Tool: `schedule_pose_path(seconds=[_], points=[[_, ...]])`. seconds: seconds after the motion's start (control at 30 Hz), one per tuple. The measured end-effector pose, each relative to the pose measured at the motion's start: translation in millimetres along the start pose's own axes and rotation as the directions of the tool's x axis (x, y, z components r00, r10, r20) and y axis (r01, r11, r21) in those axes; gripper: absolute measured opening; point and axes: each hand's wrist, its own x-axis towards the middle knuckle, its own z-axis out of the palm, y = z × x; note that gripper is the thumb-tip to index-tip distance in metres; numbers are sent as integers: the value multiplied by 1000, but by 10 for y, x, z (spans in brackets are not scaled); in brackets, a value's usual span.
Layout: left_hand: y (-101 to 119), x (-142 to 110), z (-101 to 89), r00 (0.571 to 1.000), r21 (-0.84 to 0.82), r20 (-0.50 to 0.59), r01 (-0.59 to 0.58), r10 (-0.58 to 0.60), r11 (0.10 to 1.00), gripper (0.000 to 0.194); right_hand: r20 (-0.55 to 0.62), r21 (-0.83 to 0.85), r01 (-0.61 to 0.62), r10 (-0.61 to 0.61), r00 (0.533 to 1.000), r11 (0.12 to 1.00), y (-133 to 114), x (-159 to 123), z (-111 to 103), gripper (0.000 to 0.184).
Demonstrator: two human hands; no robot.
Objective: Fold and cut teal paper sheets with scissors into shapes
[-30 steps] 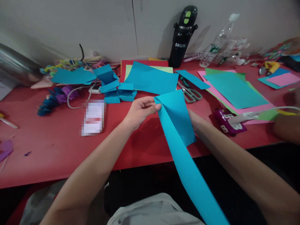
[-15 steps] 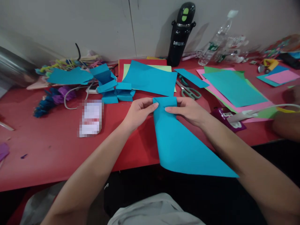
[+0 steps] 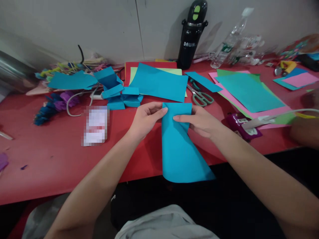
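Note:
Between my hands is a blue sheet of paper (image 3: 175, 149), curled over, its lower end hanging past the table's front edge. My left hand (image 3: 147, 119) pinches its upper left corner, thumb in front and fingers behind. My right hand (image 3: 200, 121) grips the right side near the top, its thumb lying flat across the front; the fingers behind are partly hidden. Just beyond the held sheet lie another blue sheet (image 3: 159, 83) and a pair of scissors (image 3: 203, 98). Folded blue paper pieces (image 3: 122, 96) sit to the left of it.
On the red table (image 3: 62, 166) a blurred-out phone-like item (image 3: 96, 126) lies left of my hands. A black flask (image 3: 190, 39) and a plastic bottle (image 3: 230, 43) stand at the wall. Coloured sheets (image 3: 251, 93) and a purple power strip (image 3: 244, 126) are at right, near another person's arm (image 3: 304, 132).
The paper's lower right corner has swung left and inward, so the sheet looks narrower at the bottom. Its top edge is wider between my hands, and my right hand has shifted slightly right.

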Motion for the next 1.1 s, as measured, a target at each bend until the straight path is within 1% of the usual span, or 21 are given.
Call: schedule_pose_path(seconds=[0.17, 0.3, 0.37, 0.5, 0.6, 0.67, 0.77, 0.87, 1.0, 1.1], points=[[19, 2, 17, 998, 7, -59, -5, 5, 1000, 27, 7, -30, 9, -9, 1000, 1000, 1, 0, 17, 35], [27, -4, 8, 999, 41, -37, -29, 31, 999, 27, -27, -55, 49, -50, 998, 997, 13, 0, 25, 35], [23, -6, 1, 998, 59, -28, -48, 50, 997, 27, -26, -59, 63, -64, 998, 996, 19, -3, 33, 36], [17, -13, -4, 994, 105, -17, -102, 104, 989, 25, -6, -74, 52, -53, 999, 996, 26, -9, 48, 38], [12, -19, -8, 993, 134, 0, -118, 119, 984, 26, -19, -104, 63, -65, 998, 993, 31, -10, 47, 37], [2, -19, -12, 993, 122, 1, -117, 118, 986, 26, -16, -107, 77, -80, 997, 991, 31, -11, 44, 37], [-10, -15, -15, 993, 92, -34, -111, 115, 990, 24, 5, -98, 98, -98, 995, 990, 24, -17, 45, 41], [-2, -14, -3, 987, 106, -71, -133, 141, 985, 21, 11, -104, 107, -106, 994, 989, 16, -26, 54, 43], [29, -26, 19, 981, 151, -88, -158, 172, 976, 23, -7, -141, 111, -113, 994, 984, 12, -33, 65, 40], [42, -31, 23, 985, 128, -97, -133, 146, 983, 24, -20, -168, 90, -94, 995, 982, 14, -29, 68, 37]])
